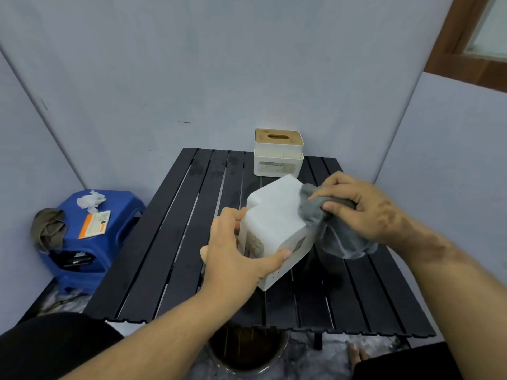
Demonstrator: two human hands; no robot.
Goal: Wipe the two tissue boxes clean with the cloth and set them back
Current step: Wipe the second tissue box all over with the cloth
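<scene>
A white tissue box [274,215] is tipped over above the black slatted table [175,242], its plain underside facing up. My left hand [236,259] grips its near left end, thumb along the front edge. My right hand [362,209] presses a grey cloth [332,231] against the box's right side; the cloth hangs down past the box. A second white tissue box [278,160] with a wooden slotted lid stands upright at the table's far edge.
A blue plastic stool [90,231] at the left carries a crumpled tissue [90,201], an orange-and-white packet [94,224] and an olive rag [48,229]. A dark bucket [247,349] sits under the table's near edge. Grey walls close in behind and beside.
</scene>
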